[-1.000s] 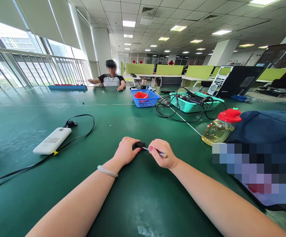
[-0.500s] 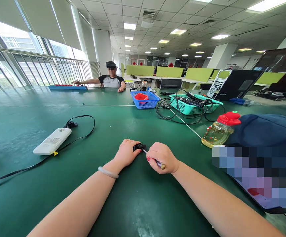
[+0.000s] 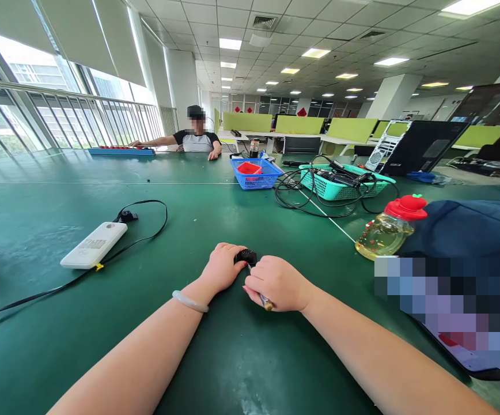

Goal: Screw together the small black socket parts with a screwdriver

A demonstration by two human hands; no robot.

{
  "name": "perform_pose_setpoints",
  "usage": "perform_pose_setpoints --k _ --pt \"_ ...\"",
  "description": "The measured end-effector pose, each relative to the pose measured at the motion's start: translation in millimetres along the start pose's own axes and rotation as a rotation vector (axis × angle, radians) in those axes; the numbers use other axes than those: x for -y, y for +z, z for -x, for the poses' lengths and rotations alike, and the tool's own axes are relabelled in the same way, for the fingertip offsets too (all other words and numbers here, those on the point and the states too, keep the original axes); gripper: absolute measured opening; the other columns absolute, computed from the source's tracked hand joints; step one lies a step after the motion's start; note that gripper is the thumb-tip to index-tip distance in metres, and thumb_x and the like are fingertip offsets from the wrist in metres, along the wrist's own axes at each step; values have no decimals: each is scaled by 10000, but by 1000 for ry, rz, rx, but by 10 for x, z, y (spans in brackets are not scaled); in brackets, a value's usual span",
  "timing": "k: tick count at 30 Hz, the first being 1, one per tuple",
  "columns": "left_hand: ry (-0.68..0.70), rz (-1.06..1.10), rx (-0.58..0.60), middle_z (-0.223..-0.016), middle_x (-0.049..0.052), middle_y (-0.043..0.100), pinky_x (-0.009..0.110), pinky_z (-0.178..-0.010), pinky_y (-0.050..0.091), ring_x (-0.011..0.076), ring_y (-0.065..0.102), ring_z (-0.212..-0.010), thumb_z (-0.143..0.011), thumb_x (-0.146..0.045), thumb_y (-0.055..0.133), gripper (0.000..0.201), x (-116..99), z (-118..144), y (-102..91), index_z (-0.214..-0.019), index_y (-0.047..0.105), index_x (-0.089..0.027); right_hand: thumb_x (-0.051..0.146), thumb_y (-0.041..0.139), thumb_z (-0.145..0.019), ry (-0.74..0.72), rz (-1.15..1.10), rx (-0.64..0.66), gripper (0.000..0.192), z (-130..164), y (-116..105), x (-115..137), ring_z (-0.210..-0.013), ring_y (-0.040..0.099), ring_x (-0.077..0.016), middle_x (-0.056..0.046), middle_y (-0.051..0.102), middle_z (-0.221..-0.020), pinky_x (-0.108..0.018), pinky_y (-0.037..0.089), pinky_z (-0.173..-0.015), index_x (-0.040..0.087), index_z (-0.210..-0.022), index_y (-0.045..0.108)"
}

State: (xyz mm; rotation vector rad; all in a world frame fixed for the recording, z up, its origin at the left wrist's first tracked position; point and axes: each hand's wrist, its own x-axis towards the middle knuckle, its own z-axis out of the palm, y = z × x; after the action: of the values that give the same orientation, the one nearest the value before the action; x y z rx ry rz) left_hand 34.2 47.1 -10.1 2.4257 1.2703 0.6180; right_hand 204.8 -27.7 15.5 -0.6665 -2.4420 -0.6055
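My left hand (image 3: 223, 267) is closed on a small black block-like object (image 3: 246, 256), pinning it against the green tabletop (image 3: 207, 216). A few tiny light specks show on the block's top. My right hand (image 3: 277, 283) grips a screwdriver-like tool (image 3: 267, 303) with a slim metal shaft and a brownish, rounded handle end. The shaft points toward the block's near side; its tip is partly hidden, and I cannot tell whether it touches. A pale bracelet (image 3: 190, 302) circles my left wrist.
A white power bank (image 3: 94, 245) with a black cable lies left. Beyond are a blue basket (image 3: 256, 181) and a teal basket (image 3: 340, 192) with cables. At right stand a red-capped bottle (image 3: 386, 233) and a dark blue cap (image 3: 470, 227). Across the table sits a person (image 3: 197, 140).
My right hand has moved slightly left and down, its tool handle swinging left with it. My left hand stays on the black block. The whole view has shifted a little.
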Motion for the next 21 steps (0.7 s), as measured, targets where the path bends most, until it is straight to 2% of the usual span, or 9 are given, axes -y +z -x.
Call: perform_pose_setpoints --k 15,21 --pt "-13 -4 11 -1219 73 727 440 -1106 418 296 558 -1226 -848 -192 619 368 -21 -4 -14 -1205 710 -213 184 510 -910 34 31 26 280 24 -39 -19 -557 425 -135 7 535 -577 -301 299 -599 197 -634 554" --pt "-15 0 3 -1214 78 727 453 -1102 419 302 558 -1223 -836 -170 609 367 -30 -3 -20 -1186 711 -206 258 583 -907 7 -15 115 234 58 23 -27 -601 469 -140 5 569 -638 -290 320 -619 189 -684 589"
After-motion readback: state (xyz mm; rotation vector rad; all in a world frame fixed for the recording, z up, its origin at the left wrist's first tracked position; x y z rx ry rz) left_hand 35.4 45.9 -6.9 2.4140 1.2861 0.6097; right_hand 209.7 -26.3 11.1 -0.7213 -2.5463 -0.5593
